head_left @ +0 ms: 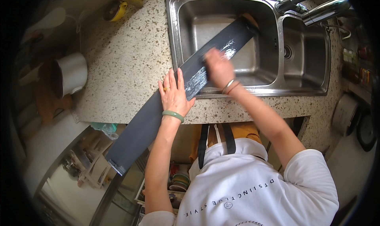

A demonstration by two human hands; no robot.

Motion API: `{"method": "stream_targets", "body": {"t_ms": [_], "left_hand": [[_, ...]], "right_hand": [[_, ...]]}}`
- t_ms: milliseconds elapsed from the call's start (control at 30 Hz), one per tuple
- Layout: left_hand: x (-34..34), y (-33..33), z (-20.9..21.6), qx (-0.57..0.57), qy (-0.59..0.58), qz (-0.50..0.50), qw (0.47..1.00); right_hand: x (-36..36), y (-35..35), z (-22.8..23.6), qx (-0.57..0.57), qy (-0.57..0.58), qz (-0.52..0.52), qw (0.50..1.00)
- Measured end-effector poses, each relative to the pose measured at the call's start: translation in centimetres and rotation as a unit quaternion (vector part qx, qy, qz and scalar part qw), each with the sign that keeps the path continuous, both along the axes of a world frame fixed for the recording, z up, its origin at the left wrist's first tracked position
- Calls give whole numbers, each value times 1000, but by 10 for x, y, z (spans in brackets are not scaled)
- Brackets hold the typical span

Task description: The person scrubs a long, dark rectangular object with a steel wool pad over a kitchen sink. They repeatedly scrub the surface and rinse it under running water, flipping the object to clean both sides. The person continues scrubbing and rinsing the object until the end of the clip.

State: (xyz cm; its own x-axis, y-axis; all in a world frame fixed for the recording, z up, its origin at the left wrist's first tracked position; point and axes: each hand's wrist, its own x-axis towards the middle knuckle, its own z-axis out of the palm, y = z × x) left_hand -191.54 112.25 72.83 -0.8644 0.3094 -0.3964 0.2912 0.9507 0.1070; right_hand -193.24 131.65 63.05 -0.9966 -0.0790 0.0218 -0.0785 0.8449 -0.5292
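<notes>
A long dark panel (174,95) is pressed flat by the open left hand (174,94); the right hand (218,69), closed on something unseen, scrubs its soapy upper part toward 1 o'clock over the sink (172,36). The overhanging end at 7 o'clock could tip if pressure is eased.

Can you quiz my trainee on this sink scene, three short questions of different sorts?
1. True or false: the left hand lies flat on the long dark panel.
2. Where does the panel's far end rest? A) in the large sink basin B) on the floor C) in the white pot
3. Fill in: the right hand presses on the panel's ___ patch.

Key: 1 true; 2 A; 3 soapy white.
</notes>
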Motion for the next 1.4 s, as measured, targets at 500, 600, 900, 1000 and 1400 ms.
{"method": "stream_targets", "body": {"t_ms": [500, 600, 900, 1000, 1400], "left_hand": [[-26, 54, -32, 25, 17, -15, 999], [-26, 55, -33, 38, 36, -19, 998], [-36, 72, -47, 16, 32, -36, 999], [-44, 82, -50, -11, 4, -45, 999], [-45, 81, -51, 38, 18, -42, 998]], "right_hand": [[-1, 20, -6, 46, 38, 25, 998], [-40, 105, -70, 111, 3, -87, 990], [-24, 52, -31, 52, -34, -38, 997], [6, 11, -12, 67, 32, 8, 997], [-76, 80, -63, -39, -17, -139, 989]]}}
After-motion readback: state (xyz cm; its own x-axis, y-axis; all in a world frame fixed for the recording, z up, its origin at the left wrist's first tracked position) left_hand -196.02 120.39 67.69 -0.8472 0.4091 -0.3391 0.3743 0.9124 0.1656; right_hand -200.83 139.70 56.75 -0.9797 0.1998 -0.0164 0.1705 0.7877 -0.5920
